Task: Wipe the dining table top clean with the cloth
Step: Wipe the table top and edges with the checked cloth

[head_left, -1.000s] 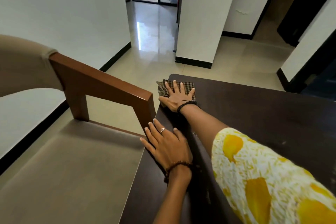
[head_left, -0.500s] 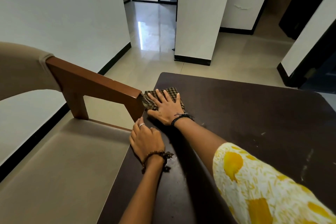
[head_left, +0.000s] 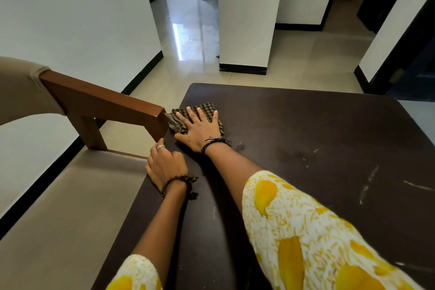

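Pressing flat on the cloth, the right hand has fingers straight and spread, palm down, pinning the cloth to the table. Cloth is checked brown and tan, bunched, lying near the table's far left corner, its left edge touching or just beside the end of the chair arm; can't tell which. Most of the cloth is under the hand, with folds showing past the fingertips and at the left side. Left hand rests on the table's left edge, nearer the person than the right hand, fingers curled under, grasping nothing visible; whether they hook the table edge can't be told. Ring on one left finger. Beaded bracelet on the left wrist, dark thread band on the right wrist. Both sleeves white with yellow blotches. Table top is dark brown, with pale streaks and specks on the right part and a dull smear near the right wrist. Chair seat beige, beside the table's left edge. Shiny tiled floor beyond, white walls with black skirting.
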